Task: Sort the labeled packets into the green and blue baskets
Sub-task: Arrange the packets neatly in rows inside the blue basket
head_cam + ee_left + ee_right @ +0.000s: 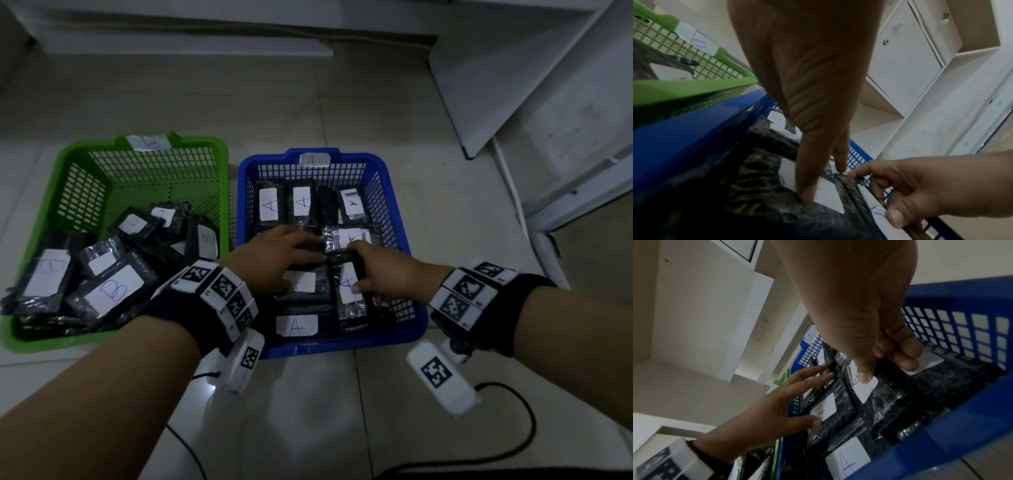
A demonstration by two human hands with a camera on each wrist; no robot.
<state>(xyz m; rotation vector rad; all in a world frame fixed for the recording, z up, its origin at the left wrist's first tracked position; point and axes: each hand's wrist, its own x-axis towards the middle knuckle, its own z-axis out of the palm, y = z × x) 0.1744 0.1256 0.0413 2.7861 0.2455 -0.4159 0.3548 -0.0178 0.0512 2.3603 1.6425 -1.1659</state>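
Across the middle of the head view we see two baskets side by side on the tiled floor: green basket at left w/ a "B" tag on its far rim, blue basket at centre-right w/ an "A" tag. Both hold dark shiny packets w/ white stickers; the B packets lie heaped toward the lower left of the green one, the A packets in rough rows in the blue one.

Both hands are inside the blue basket, near its middle. Our left hand lies flat w/ fingers straight and spread, pressing on a packet w/ a white sticker (letter partly covered by the thumb); in the left wrist view its fingertips push down on the wrapper and grip nothing. Our right hand sits just right of it, thumb on the "A" sticker and fingers curled round the top edge of a neighbouring packet, pinching it. The right wrist view shows the same pinch.

White cabinets fill the upper right of the frame. Black cables trail across the lower right.
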